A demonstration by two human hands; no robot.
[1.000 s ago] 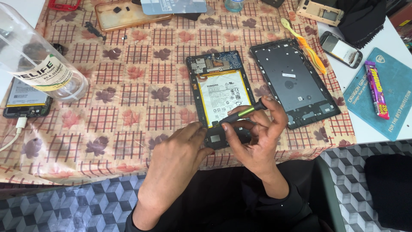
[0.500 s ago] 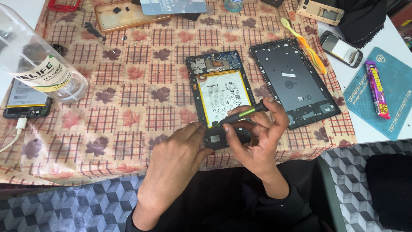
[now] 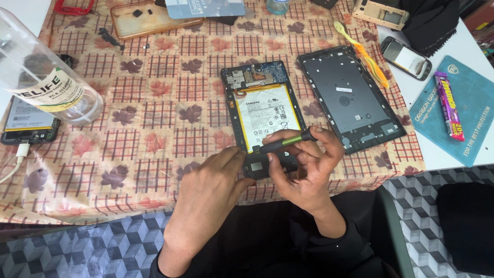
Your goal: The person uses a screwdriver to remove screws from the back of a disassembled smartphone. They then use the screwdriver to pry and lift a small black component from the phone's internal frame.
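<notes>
Two hands work at the near end of an opened tablet (image 3: pixel 262 110) lying on the checked cloth of the desk (image 3: pixel 154 128). The right hand (image 3: pixel 309 170) grips a thin green-and-black screwdriver (image 3: pixel 285 141), tip pointing toward nine o'clock. The left hand (image 3: pixel 213 177) presses its narrowly curled fingers against the tablet's lower edge. At three o'clock lies the removed back cover (image 3: pixel 350 98).
</notes>
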